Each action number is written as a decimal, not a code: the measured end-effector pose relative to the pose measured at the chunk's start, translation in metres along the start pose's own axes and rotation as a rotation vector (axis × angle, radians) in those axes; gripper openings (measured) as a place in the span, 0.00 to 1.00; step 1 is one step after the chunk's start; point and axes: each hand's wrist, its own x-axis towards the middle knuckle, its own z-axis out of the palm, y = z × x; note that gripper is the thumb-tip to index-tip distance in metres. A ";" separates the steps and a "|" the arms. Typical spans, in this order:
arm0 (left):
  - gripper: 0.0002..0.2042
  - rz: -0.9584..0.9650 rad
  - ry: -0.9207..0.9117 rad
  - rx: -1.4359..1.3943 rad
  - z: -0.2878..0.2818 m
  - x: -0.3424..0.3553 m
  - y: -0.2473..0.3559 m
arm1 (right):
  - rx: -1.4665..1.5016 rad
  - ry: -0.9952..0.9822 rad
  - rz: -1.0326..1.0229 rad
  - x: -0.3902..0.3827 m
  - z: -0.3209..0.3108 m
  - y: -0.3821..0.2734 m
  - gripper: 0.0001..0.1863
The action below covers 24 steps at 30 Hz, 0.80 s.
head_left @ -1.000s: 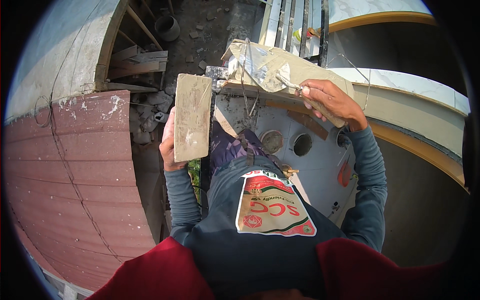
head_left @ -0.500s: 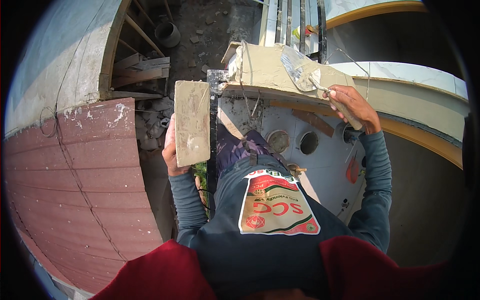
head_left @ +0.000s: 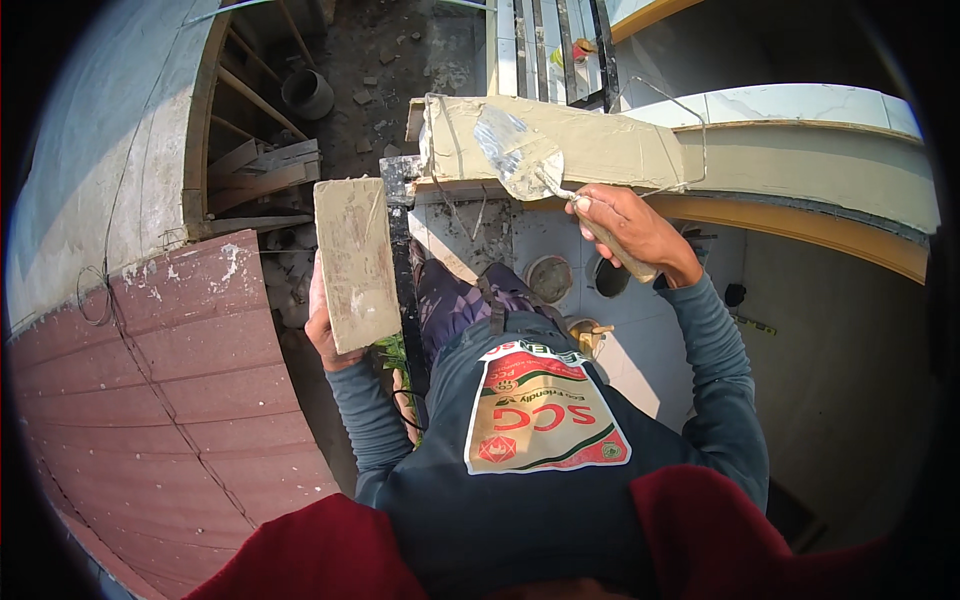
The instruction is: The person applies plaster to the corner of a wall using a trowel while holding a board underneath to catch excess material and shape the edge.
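My left hand (head_left: 322, 325) holds a flat rectangular plastering float (head_left: 357, 265) from behind. Its mortar-smeared face is turned up, and the board hides most of my fingers. In my right hand (head_left: 630, 230), the fingers wrap round the wooden handle of a pointed trowel (head_left: 520, 155). The trowel's shiny, partly coated blade lies over the top of a narrow ledge (head_left: 620, 148) covered in beige mortar; whether it touches cannot be told. Bent wire clamps straddle the ledge, one at its left end (head_left: 428, 140) and one (head_left: 705, 140) beyond my right hand.
A black metal bar (head_left: 400, 280) runs between the float and my body. Reddish-brown roofing (head_left: 160, 370) slopes at the left. Below the ledge stand mortar-stained buckets (head_left: 548, 280). Wooden planks (head_left: 265, 175) and a dark bucket (head_left: 307, 95) sit far left; black bars (head_left: 605, 60) rise at the top.
My right hand and the trowel have moved left along the ledge. The float stays in my left hand beside the bar. The whole view has shifted a little.
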 end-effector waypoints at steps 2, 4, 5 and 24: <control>0.43 -0.007 0.076 0.016 -0.007 -0.001 -0.004 | 0.008 0.113 0.031 -0.008 -0.004 0.009 0.18; 0.43 0.004 0.073 0.015 -0.011 -0.002 -0.007 | 0.066 0.181 0.069 -0.018 -0.014 0.028 0.18; 0.42 0.020 0.070 0.009 -0.012 -0.001 -0.006 | 0.117 0.249 0.103 -0.024 -0.019 0.037 0.19; 0.28 0.147 0.039 0.031 -0.040 -0.008 -0.017 | 0.202 0.204 0.017 -0.006 0.008 0.052 0.19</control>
